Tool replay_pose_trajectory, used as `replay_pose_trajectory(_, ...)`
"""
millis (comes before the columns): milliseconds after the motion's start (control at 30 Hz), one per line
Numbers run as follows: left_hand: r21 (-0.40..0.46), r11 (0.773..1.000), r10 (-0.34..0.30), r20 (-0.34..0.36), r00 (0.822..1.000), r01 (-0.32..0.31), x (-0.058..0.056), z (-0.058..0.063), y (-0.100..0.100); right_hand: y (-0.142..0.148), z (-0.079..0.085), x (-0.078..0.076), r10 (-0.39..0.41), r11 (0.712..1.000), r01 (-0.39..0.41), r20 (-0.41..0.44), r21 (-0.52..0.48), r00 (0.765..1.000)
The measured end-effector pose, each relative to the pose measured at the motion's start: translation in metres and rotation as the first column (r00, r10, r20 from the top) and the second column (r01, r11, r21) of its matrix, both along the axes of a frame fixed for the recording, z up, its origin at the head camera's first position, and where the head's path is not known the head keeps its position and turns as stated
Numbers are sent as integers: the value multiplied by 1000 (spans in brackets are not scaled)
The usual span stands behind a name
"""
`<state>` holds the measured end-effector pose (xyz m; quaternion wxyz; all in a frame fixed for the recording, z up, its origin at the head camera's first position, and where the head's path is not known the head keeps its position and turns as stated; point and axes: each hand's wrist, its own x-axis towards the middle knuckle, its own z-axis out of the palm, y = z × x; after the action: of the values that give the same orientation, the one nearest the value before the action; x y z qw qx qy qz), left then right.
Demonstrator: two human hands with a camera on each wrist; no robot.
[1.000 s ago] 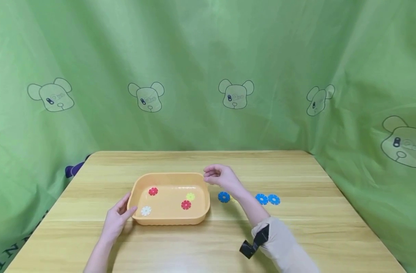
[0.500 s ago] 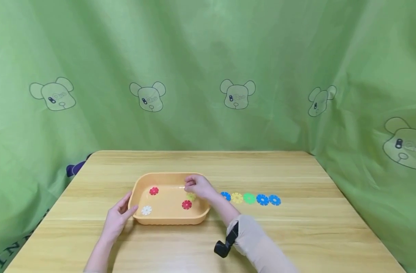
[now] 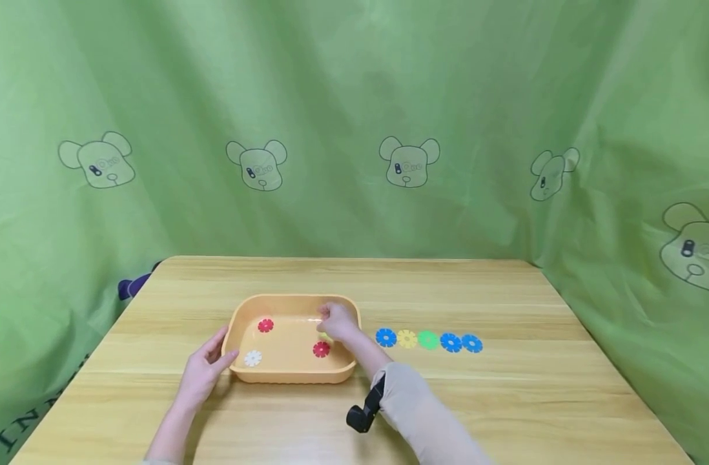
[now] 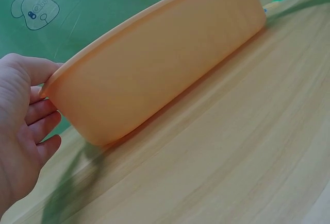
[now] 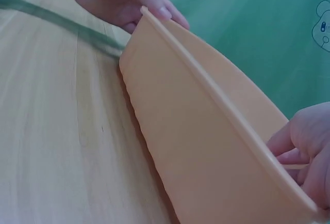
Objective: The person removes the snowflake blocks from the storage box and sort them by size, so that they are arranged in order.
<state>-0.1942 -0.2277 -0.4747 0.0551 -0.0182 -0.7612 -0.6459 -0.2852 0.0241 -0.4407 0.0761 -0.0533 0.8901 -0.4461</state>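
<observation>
An orange plastic basin (image 3: 293, 378) stands on the wooden table. My left hand (image 3: 202, 369) grips its left rim, thumb over the edge and fingers against the outer wall, as the left wrist view shows. My right hand (image 3: 338, 321) reaches down inside the basin's right half, fingers bent, fingertips right at a yellow snowflake disc (image 3: 325, 336) that they partly cover. I cannot tell whether they pinch it. In the right wrist view the basin wall hides those fingertips. Also inside lie a red snowflake disc (image 3: 265, 325), another red disc (image 3: 321, 349) and a white disc (image 3: 252, 358).
Right of the basin a row of snowflake discs lies on the table (image 3: 540, 394): a blue disc (image 3: 386, 337), a yellow disc (image 3: 407, 338), a green disc (image 3: 428, 340), then two blue discs (image 3: 450, 342) side by side. A green curtain (image 3: 331, 77) surrounds the table.
My right hand has moved left from above the basin's right rim and down into the basin to the yellow disc, uncovering the row of discs. My left hand stays on the rim.
</observation>
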Motion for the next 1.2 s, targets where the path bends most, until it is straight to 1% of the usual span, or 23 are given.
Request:
replay_pose_trajectory(67, -6, 1000, -2, -3, 1000, 2, -1, 0, 0, -1, -1, 0, -11, 997, 11, -7, 80, 1000)
replay_pose_trajectory(133, -9, 1000, -2, -6, 1000, 2, -1, 0, 0, -2, -2, 0, -11, 988, 12, -8, 156, 1000)
replay_pose_trajectory(200, -15, 1000, -2, -8, 1000, 1, 0, 0, 1, -3, -3, 1, 1, 977, 2, -17, 211, 1000)
replay_pose_trajectory(267, -14, 1000, 2, -3, 1000, -2, 1, 0, 1, -3, -5, 2, 14, 972, -9, -22, 236, 1000)
replay_pose_trajectory(333, -12, 1000, 7, 3, 1000, -7, 1, 0, 2, -2, -6, 2, 24, 969, -16, -29, 246, 999)
replay_pose_trajectory(467, -2, 1000, 12, 5, 1000, -12, 1, 1, 3, -2, -5, 3, 43, 967, -38, -14, 253, 999)
replay_pose_trajectory(633, 17, 1000, 3, -7, 1000, -3, 1, 1, 3, -1, -5, 3, 69, 961, -61, -20, 268, 997)
replay_pose_trajectory(733, 9, 1000, 1, -11, 1000, -1, 1, 1, 2, -1, -6, 4, 80, 959, -69, -30, 275, 996)
replay_pose_trajectory(933, -2, 1000, 5, 0, 1000, -5, 2, 1, 1, -3, -9, 3, 84, 960, -79, -10, 270, 996)
replay_pose_trajectory(1200, -13, 1000, 7, 7, 1000, -7, 3, 3, 2, -2, -8, 4, 95, 964, -77, -57, 256, 994)
